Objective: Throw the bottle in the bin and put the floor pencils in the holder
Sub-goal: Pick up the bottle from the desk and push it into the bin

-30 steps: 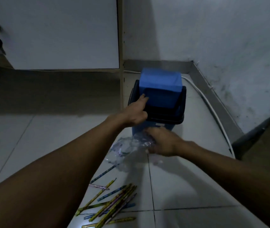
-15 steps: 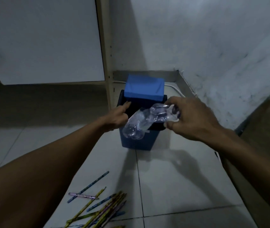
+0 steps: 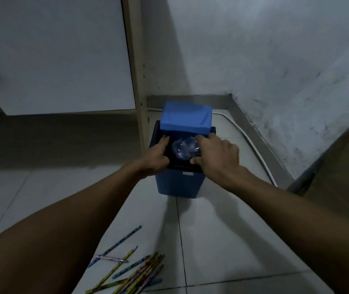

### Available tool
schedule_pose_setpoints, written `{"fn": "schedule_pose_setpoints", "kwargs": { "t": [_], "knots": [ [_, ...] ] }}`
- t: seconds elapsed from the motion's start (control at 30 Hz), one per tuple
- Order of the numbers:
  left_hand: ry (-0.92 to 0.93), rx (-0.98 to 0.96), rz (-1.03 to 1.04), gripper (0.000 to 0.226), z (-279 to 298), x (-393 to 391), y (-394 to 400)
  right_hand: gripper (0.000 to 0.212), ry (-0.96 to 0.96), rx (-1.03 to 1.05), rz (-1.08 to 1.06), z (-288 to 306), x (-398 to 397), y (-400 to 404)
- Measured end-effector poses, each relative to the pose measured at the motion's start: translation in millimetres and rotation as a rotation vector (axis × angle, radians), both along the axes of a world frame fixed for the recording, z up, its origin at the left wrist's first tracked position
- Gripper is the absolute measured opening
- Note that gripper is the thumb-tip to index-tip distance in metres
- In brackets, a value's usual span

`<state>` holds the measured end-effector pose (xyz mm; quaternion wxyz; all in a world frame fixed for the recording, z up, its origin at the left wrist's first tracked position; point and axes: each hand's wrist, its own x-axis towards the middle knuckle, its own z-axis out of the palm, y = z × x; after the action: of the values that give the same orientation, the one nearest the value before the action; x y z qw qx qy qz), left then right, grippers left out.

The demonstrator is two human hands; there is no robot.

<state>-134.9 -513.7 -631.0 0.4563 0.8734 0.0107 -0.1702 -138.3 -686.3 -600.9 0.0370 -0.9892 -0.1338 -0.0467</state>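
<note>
Now the right hand [image 3: 216,158] pinches the bottle [image 3: 185,150] in the bin [image 3: 180,183] mouth — left hand [image 3: 155,160] fingers pressed together on the flap. Released early, the flap could jam the bottle — or bounce it out.

One blue bin [image 3: 180,183] stands on the floor, and one crumpled clear bottle [image 3: 185,151] sits in its open top. Two hands are at the bin's mouth, the left hand [image 3: 155,160] and the right hand [image 3: 218,155]. Below the bin lie roughly a dozen pencils [image 3: 133,272]; the bundled ones overlap too closely for an exact count.
</note>
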Motion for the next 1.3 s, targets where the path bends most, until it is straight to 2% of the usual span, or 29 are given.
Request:
{"fn": "schedule_pose_setpoints", "kwargs": {
  "t": [0.1, 0.17, 0.3, 0.47, 0.57, 0.77, 0.93, 1.03, 1.2, 1.3],
  "knots": [
    [-0.005, -0.047, -0.003, 0.089, -3, 1, -2, 0.067, 0.093, -0.035, 0.0, -21, 13, 18],
    [-0.03, -0.07, -0.009, 0.092, -6, 1, -3, 0.071, 0.129, -0.104, 0.01, -28, 20, 26],
    [-0.048, -0.06, -0.001, 0.093, -10, 0, -4, 0.049, 0.201, -0.139, 0.027, -31, 33, 36],
    [-0.048, 0.02, -0.008, 0.089, -12, 0, -6, 0.035, 0.319, 0.029, 0.092, -36, 46, 33],
    [-0.069, 0.045, -0.008, 0.088, -13, -1, -8, 0.018, 0.374, 0.142, 0.08, -37, 53, 31],
    [-0.074, 0.097, -0.015, 0.092, -17, -1, -5, 0.032, 0.356, 0.087, -0.069, -36, 55, 43],
    [-0.074, 0.113, -0.023, 0.093, -15, 0, -6, 0.015, 0.284, 0.114, -0.113, -34, 58, 50],
    [-0.079, 0.134, -0.032, 0.092, -17, 1, -7, 0.023, 0.299, 0.08, -0.113, -35, 57, 48],
    [-0.103, 0.179, -0.02, 0.093, -19, 2, -11, 0.023, 0.331, 0.019, -0.042, -36, 53, 46],
    [-0.1, 0.192, -0.019, 0.093, -19, 0, -12, 0.017, 0.27, 0.105, -0.019, -36, 52, 39]
  ]
}}
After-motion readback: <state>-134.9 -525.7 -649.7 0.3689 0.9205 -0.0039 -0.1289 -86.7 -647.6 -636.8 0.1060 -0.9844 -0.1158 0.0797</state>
